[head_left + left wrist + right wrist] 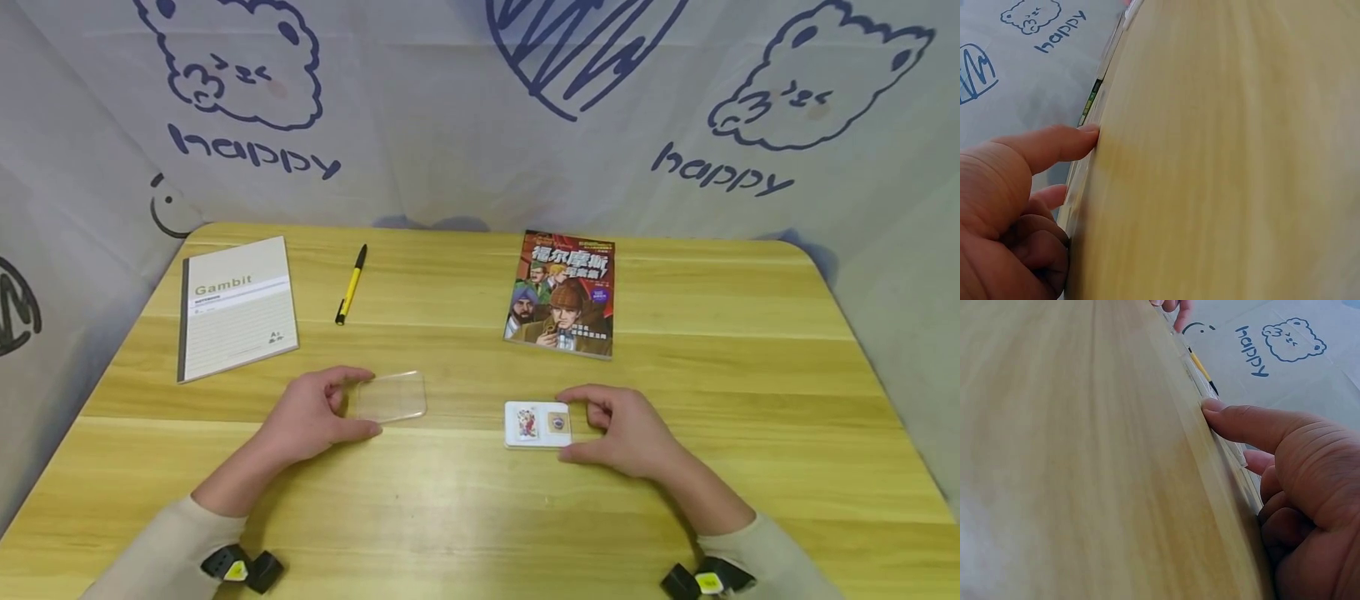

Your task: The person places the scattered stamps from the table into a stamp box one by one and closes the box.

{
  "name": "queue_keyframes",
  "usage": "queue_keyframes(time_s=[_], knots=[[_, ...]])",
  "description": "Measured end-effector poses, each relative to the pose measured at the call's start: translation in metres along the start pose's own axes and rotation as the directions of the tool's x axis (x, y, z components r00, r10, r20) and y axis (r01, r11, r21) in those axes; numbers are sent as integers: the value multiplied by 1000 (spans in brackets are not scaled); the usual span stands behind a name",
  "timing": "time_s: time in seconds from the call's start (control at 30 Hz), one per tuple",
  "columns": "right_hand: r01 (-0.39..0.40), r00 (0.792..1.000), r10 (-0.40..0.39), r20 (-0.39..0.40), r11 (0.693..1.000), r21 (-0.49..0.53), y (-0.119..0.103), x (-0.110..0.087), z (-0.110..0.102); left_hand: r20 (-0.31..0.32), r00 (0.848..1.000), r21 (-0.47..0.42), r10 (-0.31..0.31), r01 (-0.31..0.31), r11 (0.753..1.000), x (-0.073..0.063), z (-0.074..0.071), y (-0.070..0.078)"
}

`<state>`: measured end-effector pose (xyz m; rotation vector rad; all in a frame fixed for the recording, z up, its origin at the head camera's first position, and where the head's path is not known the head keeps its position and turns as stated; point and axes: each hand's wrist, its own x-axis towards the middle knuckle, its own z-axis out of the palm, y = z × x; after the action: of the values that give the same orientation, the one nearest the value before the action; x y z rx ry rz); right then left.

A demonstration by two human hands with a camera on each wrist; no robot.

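A clear, shallow plastic lid (393, 397) lies at the middle left of the table. My left hand (318, 414) pinches its left end between thumb and forefinger. Right of it, a flat white case (537, 442) bears two small pictures: a colourful figure on white and a tan square with a dark emblem. My right hand (626, 431) grips the case's right end, thumb on the near edge and forefinger on the far edge. In the left wrist view, the left thumb (1079, 139) is down at table level. The right thumb (1225, 415) shows similarly in the right wrist view.
A Gambit notebook (240, 321) lies at the back left of the wooden table (465, 525). Beside it is a yellow and black pen (351, 285). A comic-style book (561, 296) lies behind the white case. Printed white cloth (450, 125) hangs behind the table.
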<state>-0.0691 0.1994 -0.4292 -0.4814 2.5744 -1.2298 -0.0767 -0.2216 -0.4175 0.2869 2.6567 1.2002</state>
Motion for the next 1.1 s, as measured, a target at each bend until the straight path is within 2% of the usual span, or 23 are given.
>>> queue_keyframes(time_s=[0.13,0.37,0.6,0.8,1.1], knots=[[0,1000,0,0,1000,8,0,0,0,-5,1000,2,3,-3,1000,0,1,3],[-3,1000,3,8,1000,9,0,1,-1,-24,999,-77,39,-41,996,1,12,10],[-6,1000,6,10,1000,3,0,1,-1,-48,993,-134,113,-118,984,5,36,43],[-2,1000,2,6,1000,5,-1,0,-1,-11,989,-181,148,-148,972,12,57,66],[8,1000,-8,-3,1000,8,0,0,0,36,980,-229,197,-184,956,23,86,90]])
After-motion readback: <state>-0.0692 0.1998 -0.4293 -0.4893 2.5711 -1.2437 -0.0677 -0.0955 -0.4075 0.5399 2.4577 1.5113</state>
